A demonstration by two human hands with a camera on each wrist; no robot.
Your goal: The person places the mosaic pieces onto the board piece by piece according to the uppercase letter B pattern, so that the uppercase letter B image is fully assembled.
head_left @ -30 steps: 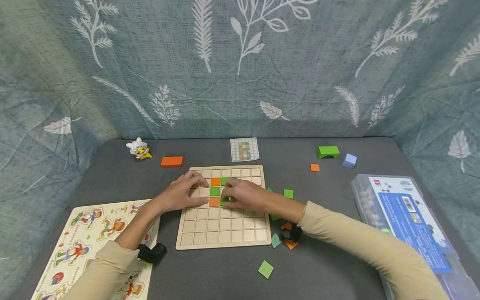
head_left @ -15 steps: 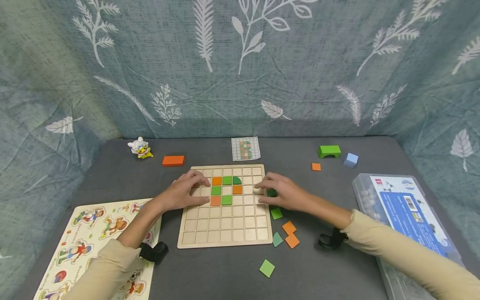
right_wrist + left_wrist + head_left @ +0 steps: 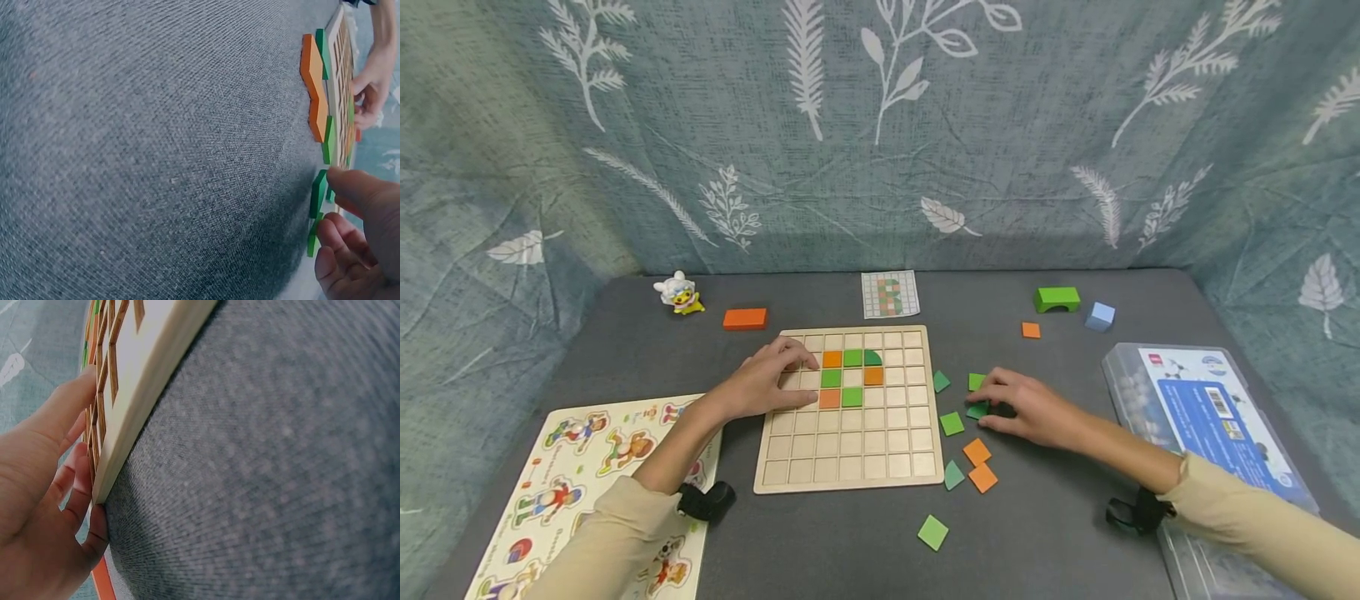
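A wooden grid board [image 3: 850,472] lies flat mid-table. Square orange tiles [image 3: 873,377] and green tiles [image 3: 852,397], plus one dark green rounded tile [image 3: 872,357], sit in its upper cells. My left hand [image 3: 769,379] rests at the board's left edge, thumb and fingers apart; the left wrist view shows fingertips along the rim [image 3: 134,419]. To the right of the board, my right hand [image 3: 1026,406] is low over the table, thumb and fingers spread around a dark green tile [image 3: 977,410]. In the right wrist view, that dark green tile [image 3: 319,194] lies beside the thumb.
Loose green [image 3: 952,424] and orange tiles [image 3: 977,452] lie right of the board. A pattern card [image 3: 890,295] stands behind it. Nearby are a picture puzzle board [image 3: 587,492], a plastic box [image 3: 1210,433], an orange block [image 3: 745,319], a green arch block [image 3: 1057,299] and a toy figure [image 3: 678,293].
My right hand has left the board's tiles and moved right to the loose ones, uncovering the orange and rounded green tiles on the grid. My left hand has stayed at the board's edge.
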